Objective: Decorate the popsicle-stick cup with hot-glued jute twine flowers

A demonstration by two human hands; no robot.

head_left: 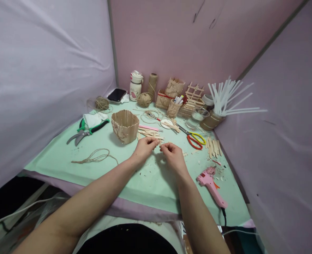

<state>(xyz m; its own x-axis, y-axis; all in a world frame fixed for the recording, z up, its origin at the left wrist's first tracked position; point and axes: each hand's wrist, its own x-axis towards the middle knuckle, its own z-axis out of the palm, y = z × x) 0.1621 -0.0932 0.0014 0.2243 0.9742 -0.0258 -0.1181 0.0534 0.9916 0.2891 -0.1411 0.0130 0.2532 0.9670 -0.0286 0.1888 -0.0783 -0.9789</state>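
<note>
My left hand [146,146] and my right hand [172,153] meet near the middle of the table, fingertips pinched and almost touching. A tiny pale bit shows between them, too small to name. Just beyond my left hand lie thin wooden craft sticks [150,133] and a pink pen [149,128]. To the left of that hand stands an open wooden stick basket [125,127] with a scalloped rim. A loop of twine [95,157] rests on the cloth left of my forearm. On the right is a pink glue gun [211,187], nozzle pointing away.
Pruning shears [85,132] lie far left. Red-and-yellow scissors [194,138], notched sticks [213,147] and a clear cup [197,118] are to the right. Behind stand a bottle [136,86], a twine ball [144,100], stick-made boxes [163,100] and white glue sticks [227,95].
</note>
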